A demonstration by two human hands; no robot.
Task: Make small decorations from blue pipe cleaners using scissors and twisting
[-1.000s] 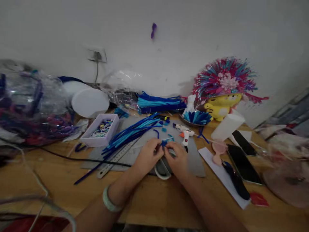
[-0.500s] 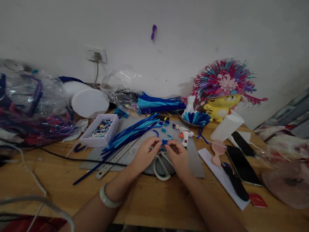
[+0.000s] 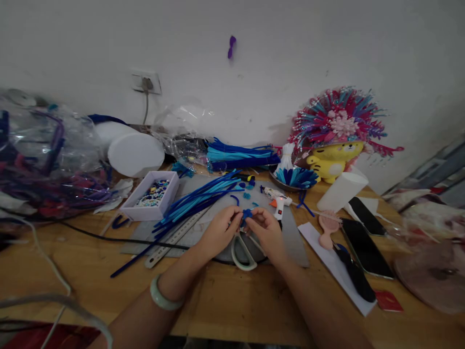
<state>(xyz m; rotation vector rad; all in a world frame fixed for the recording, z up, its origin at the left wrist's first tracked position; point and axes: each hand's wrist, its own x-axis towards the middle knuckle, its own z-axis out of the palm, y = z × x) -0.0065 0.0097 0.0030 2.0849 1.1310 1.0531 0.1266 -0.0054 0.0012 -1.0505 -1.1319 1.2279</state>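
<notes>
Between my fingertips is a small blue pipe-cleaner piece (image 3: 246, 214), bent into a compact shape like a flower or bow. My left hand (image 3: 222, 229) pinches its left side, and my right hand (image 3: 267, 231) pinches it from the right. Pale-handled scissors (image 3: 244, 261) lie just under my hands, their blades hidden. A bundle of blue and light-blue pipe cleaners (image 3: 198, 198) rests left of my hands, beside a metal ruler (image 3: 160, 256). To the right, a white glue gun (image 3: 279, 201) lies on the grey mat (image 3: 296, 242).
A white box of beads (image 3: 150, 194) stands at the left. Behind are more pipe cleaners (image 3: 240, 156) and a bowl of cut pieces (image 3: 296, 179). A yellow figure (image 3: 332, 162) wears a colourful headpiece. Phones (image 3: 366, 247) and a pink brush (image 3: 327, 228) lie right. A black cable (image 3: 127, 240) crosses the table.
My fingers have shifted slightly around the blue piece, and more of it shows now. My right hand has turned a little. Other things stay where they were.
</notes>
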